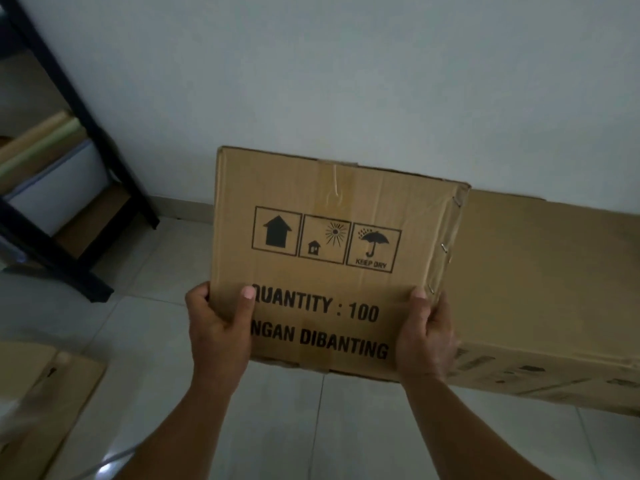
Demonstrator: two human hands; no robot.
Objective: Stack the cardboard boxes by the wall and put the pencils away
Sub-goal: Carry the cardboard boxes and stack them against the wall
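Note:
A brown cardboard box [332, 209] printed with handling symbols and "QUANTITY : 100" is held up above the tiled floor, facing me. My left hand [218, 327] grips its lower left edge, thumb on the printed face. My right hand [426, 337] grips its lower right edge the same way. Behind it to the right, a larger plain cardboard box [540, 292] lies on the floor against the white wall. Another cardboard piece [41, 407] lies at the bottom left. No pencils are in view.
A black metal shelf rack [86, 188] stands at the left by the wall, holding rolled paper and a white board. Pale floor tiles [156, 327] stretch between the rack and the boxes. The white wall [346, 81] fills the background.

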